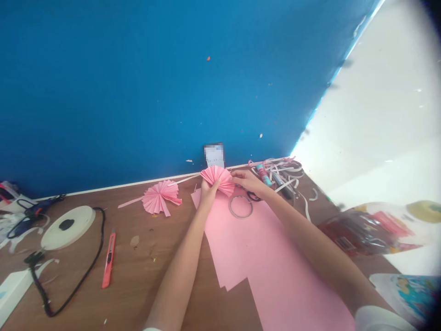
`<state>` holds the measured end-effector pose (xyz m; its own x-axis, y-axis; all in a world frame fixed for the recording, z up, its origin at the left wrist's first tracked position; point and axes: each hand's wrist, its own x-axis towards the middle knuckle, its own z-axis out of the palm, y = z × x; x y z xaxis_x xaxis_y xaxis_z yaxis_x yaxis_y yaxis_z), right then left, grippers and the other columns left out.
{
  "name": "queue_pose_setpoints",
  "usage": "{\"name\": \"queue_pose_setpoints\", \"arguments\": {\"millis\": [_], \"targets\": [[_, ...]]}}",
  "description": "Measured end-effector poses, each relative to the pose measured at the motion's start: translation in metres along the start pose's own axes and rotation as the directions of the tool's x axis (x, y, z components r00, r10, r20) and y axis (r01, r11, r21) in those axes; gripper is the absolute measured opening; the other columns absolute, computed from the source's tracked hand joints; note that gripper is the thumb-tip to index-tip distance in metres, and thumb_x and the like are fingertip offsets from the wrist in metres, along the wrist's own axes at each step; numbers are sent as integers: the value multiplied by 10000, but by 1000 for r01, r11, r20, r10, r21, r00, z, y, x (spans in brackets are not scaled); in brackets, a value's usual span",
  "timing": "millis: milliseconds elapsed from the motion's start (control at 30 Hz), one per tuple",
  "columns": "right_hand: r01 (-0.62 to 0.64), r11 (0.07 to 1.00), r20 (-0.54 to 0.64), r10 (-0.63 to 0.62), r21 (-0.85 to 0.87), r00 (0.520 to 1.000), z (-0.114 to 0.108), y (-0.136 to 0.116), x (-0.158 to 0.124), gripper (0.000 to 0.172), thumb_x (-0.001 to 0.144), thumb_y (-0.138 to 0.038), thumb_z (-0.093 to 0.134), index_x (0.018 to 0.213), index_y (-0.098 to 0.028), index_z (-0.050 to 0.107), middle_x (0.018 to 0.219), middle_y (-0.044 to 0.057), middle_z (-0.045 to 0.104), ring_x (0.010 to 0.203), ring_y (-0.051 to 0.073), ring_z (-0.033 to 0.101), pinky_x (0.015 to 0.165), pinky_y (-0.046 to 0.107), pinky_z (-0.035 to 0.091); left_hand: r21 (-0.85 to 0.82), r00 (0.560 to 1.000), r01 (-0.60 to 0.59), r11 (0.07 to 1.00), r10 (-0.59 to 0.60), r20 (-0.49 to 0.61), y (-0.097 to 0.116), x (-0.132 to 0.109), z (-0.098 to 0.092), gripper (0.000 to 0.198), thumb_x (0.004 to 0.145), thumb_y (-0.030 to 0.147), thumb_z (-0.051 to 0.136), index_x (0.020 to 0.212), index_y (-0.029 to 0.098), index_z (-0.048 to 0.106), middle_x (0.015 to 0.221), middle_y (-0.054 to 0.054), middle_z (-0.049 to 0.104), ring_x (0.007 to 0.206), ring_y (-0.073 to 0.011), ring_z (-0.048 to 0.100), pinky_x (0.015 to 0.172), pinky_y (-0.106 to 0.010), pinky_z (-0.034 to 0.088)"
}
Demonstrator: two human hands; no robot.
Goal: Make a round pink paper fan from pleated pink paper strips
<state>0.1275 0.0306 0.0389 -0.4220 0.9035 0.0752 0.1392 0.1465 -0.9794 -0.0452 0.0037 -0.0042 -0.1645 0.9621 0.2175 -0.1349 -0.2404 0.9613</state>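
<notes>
A pleated pink paper fan [216, 174] is spread out near the wall, its folds facing me. My left hand [208, 189] grips it from below, thumb across the pleats. My right hand [251, 181] has its fingers pressed together at the fan's right edge, pinching it there. Beneath both hands lie large pink paper sheets [237, 253], with a thin metal ring [241, 207] on top. To the left, a second pink pleated paper rosette [160, 198] lies on the table with paper strips sticking out from it.
A phone [214, 155] leans against the blue wall [138, 92]. Paper strips and a glue stick [263, 174] lie at the back right. On the left are a red utility knife [109, 261], a white round disc [68, 227] and a black cable [81, 289]. Plastic packaging [365, 230] sits far right.
</notes>
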Motion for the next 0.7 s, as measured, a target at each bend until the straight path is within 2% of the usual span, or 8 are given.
{"name": "queue_pose_setpoints", "arguments": {"millis": [233,467,700], "targets": [[49,999,-83,-48,1,995,0,15,3,302,765,-441,588,730,-148,649,708,-4,574,644,103,460,605,243,352,9,999,-29,1000,29,26,1,-1,0,408,754,335,655,1121,188,552,1139,-82,620,1085,-206,570,982,-345,414],[51,999,-71,-51,8,996,3,19,2,298,747,-427,597,634,-151,593,637,-18,520,614,99,434,573,237,330,15,999,-44,999,44,-3,7,-2,1,466,792,353,611,1222,207,511,1193,-83,596,1132,-205,541,1005,-335,388],[50,998,-106,-47,24,993,5,20,5,244,699,-387,639,751,-149,625,679,0,574,625,109,481,571,236,355,27,996,-85,996,85,-21,9,-2,2,498,808,334,593,1277,220,468,1197,-83,582,1122,-196,541,1000,-318,390]]}}
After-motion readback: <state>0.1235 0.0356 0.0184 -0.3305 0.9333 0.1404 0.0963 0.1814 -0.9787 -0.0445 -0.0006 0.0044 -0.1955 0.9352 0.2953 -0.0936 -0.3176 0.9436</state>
